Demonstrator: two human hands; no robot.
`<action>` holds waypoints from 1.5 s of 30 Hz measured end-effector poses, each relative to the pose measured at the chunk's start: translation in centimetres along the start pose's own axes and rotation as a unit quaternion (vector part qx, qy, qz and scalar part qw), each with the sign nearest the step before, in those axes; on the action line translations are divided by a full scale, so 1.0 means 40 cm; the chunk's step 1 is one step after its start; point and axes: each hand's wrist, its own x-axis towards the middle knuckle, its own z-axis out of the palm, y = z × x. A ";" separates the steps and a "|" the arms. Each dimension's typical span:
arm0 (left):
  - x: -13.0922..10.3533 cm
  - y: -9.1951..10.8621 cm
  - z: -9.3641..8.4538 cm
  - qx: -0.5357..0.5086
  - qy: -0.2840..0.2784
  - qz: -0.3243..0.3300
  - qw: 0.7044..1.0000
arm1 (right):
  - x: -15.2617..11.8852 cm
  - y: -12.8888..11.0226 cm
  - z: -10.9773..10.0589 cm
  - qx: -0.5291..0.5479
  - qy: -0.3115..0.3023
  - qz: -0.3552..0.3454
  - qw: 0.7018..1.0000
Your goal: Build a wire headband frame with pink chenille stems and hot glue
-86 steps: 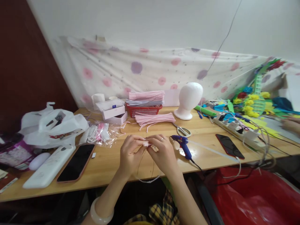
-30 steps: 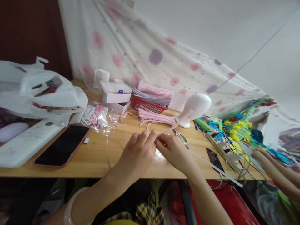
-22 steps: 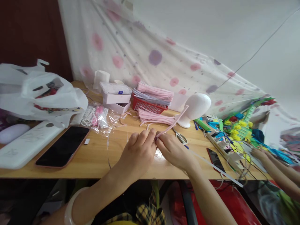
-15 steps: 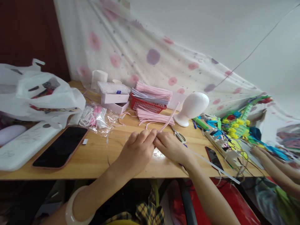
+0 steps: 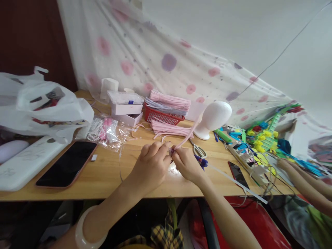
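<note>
My left hand [image 5: 151, 162] is closed in a pinch over the middle of the desk, its fingertips meeting those of my right hand [image 5: 187, 165]. Between them is a pink pipe cleaner [image 5: 186, 137], whose free length rises up and to the right from my right fingers. A small purplish bit shows where the fingertips meet; its shape is too small to make out. Behind the hands lies a bundle of pink pipe cleaners [image 5: 172, 129]. Scissors [image 5: 199, 150] and a dark blue object [image 5: 201, 161] are just beyond my right hand.
A red basket [image 5: 164, 118] of pipe cleaners and a white foam head [image 5: 216, 116] stand at the back. Left are a phone [image 5: 67, 165], a bag of beads [image 5: 103, 129] and a plastic bag [image 5: 52, 107]. A power strip [image 5: 240, 157] and another person's arms [image 5: 298, 174] are at right.
My fingertips have parted slightly, and the purplish bit between them now shows. My right hand has shifted a little down, uncovering the dark blue object. The pipe cleaner still points up.
</note>
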 end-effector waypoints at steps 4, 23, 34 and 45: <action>-0.002 -0.007 -0.001 -0.011 -0.001 -0.006 1.000 | -0.008 0.003 0.022 0.059 0.034 0.030 0.997; -0.020 -0.024 0.025 -0.160 0.009 -0.163 0.974 | 0.055 -0.022 0.027 0.041 0.147 -0.082 0.985; 0.002 -0.038 0.006 -0.205 -0.010 -0.167 0.964 | 0.084 -0.030 0.044 0.131 0.170 -0.080 0.973; 0.003 -0.050 0.021 -0.168 0.002 -0.174 0.970 | 0.136 -0.012 0.104 0.228 0.216 -0.015 0.949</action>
